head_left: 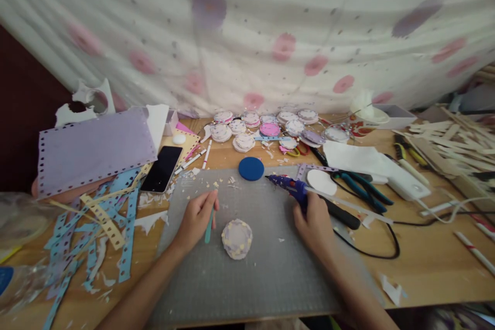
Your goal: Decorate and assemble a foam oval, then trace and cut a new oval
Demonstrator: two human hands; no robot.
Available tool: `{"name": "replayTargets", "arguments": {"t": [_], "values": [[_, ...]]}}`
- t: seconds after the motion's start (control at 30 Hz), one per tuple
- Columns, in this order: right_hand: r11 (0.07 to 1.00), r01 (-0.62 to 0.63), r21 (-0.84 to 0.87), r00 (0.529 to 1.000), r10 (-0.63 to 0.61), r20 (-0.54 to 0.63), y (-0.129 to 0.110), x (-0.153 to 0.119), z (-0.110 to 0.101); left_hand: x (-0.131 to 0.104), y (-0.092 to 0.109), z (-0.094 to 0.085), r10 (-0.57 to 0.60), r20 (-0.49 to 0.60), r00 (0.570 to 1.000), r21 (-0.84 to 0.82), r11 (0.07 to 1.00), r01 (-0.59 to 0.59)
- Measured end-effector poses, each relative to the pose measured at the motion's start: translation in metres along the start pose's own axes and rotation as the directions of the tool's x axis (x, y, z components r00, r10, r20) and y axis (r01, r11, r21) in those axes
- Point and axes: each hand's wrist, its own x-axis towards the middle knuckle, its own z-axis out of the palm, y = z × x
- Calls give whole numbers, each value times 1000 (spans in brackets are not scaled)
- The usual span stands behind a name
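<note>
My right hand grips a blue hot glue gun, its dark nozzle aimed left over the mat. A long translucent glue stick sticks out behind it. In my left hand, closed fingers pinch a thin teal strip that hangs downward; whether it is paper or a tool I cannot tell. To the right of that hand, a round pale-lilac disc with cream specks lies on the grey cutting mat. Beyond it lies a blue round disc, near the nozzle.
Several decorated discs line the back by the floral curtain. Left are punched paper strips, a phone and a lilac sheet. Right are pliers, a looping black cord and wooden sticks.
</note>
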Motion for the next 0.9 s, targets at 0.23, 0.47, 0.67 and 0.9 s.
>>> {"name": "replayTargets", "arguments": {"t": [0.23,0.47,0.67,0.9], "values": [[968,-237,81,971,235,36,-24,17,-11,15,-6,13,17,96,995,-2,1000,-17],[937,-140,321,975,188,-122,-54,25,6,22,-12,17,-5,172,985,-37,999,11],[923,-40,383,991,86,-104,-53,15,14,12,-15,9,-82,249,965,-59,993,99],[927,-35,373,992,77,-98,-52,15,13,3,-10,9,-97,323,941,-88,987,132]]}}
